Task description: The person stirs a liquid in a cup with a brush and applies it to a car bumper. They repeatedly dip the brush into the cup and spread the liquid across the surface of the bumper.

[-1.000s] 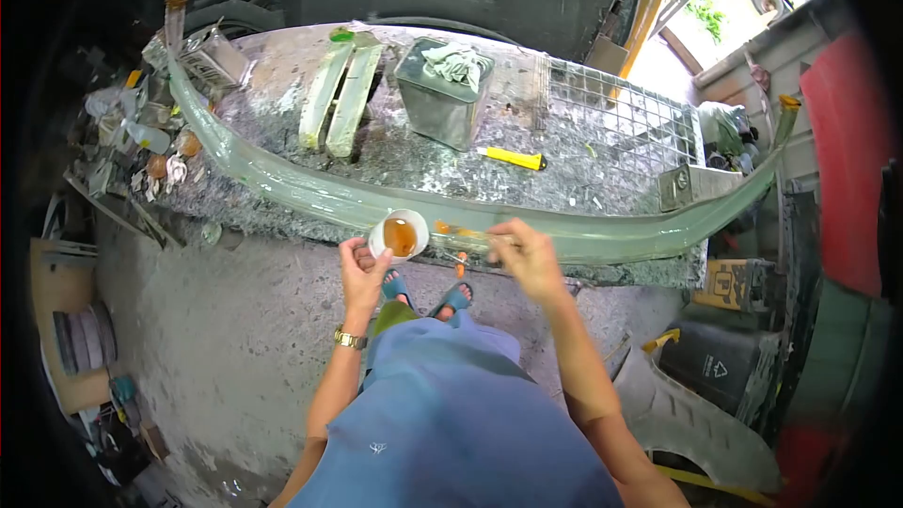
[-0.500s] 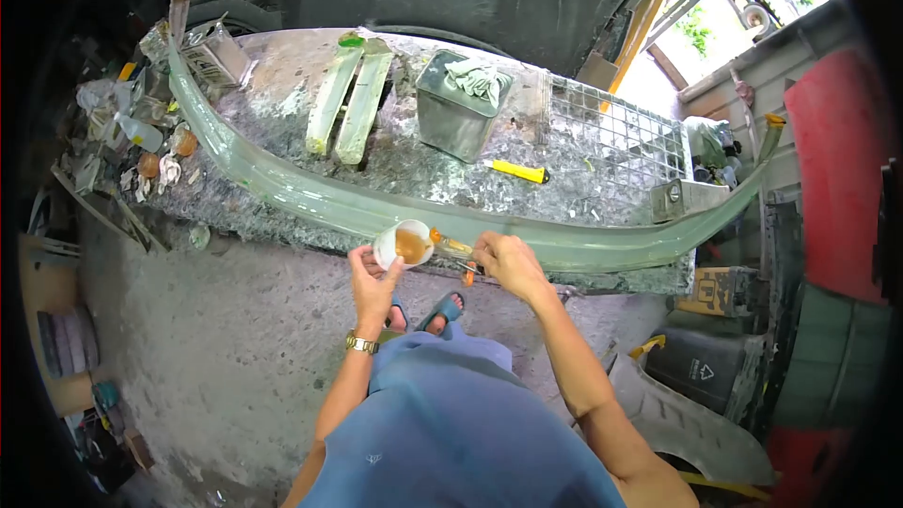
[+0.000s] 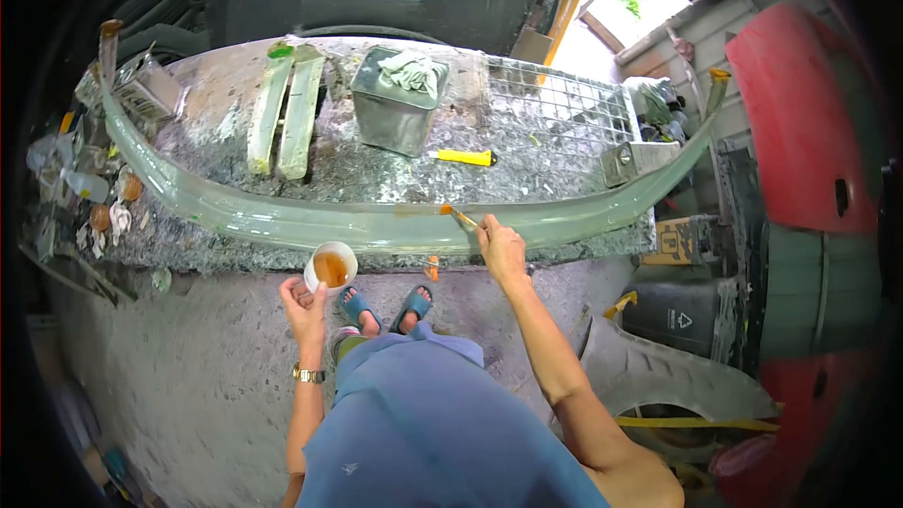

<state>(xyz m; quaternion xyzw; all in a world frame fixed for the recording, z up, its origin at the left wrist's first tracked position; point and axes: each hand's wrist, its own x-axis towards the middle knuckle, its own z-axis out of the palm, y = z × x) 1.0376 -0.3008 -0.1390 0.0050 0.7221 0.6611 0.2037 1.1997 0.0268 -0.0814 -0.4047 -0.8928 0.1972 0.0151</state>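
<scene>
My left hand [image 3: 306, 306] grips a white cup [image 3: 344, 252] with amber liquid [image 3: 330, 268] inside, held in front of the bench edge. In my right hand [image 3: 501, 246] is a paintbrush [image 3: 461, 218], its orange-wet bristles touching the upper edge of a long, curved, translucent green panel [image 3: 367, 226]. An amber streak shows on the panel just left of the bristles. The panel lies along the near side of the bench, its two ends curving up and away, each tipped with brown.
On the bench [image 3: 329, 169] are a yellow-handled cutter [image 3: 466, 158], a metal tin [image 3: 390, 122] with a cloth [image 3: 412, 72] on top, two pale strips [image 3: 299, 113] and a wire grid [image 3: 564, 113]. A clamp-like orange item [image 3: 432, 268] hangs at the front edge. A grey fender [image 3: 658, 372] stands right.
The brush has moved from beside the cup up to the panel, and its bristles now touch it. The cup has moved left and down, away from the brush. The camera view has shifted.
</scene>
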